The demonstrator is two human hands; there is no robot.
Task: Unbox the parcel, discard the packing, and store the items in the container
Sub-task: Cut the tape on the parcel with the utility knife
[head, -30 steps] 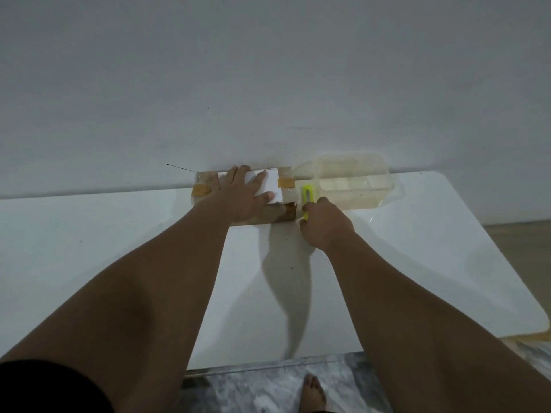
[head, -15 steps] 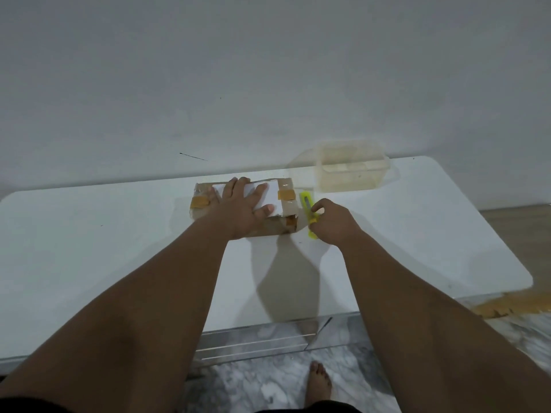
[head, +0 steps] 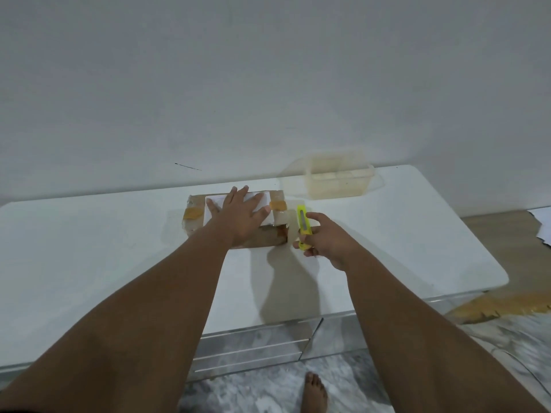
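A taped cardboard parcel [head: 193, 214] with a white label lies flat near the back of the white table [head: 89, 257]. My left hand [head: 238, 217] presses flat on its top, fingers spread. Just right of the parcel, my right hand [head: 326, 238] grips a yellow utility knife [head: 303, 226] with its blade end pointing away from me, close to the parcel's right end. A clear plastic container [head: 338, 181] stands behind and to the right, against the wall.
The table has a rounded right corner and drawers under its front edge. The wall runs right behind the parcel and container. My bare foot [head: 314, 393] stands on the marble floor below. Torn brown flooring shows at the right.
My right hand has drawn the knife back from the parcel's right end toward me and to the right. The view has tilted down. My left hand stays on the parcel.
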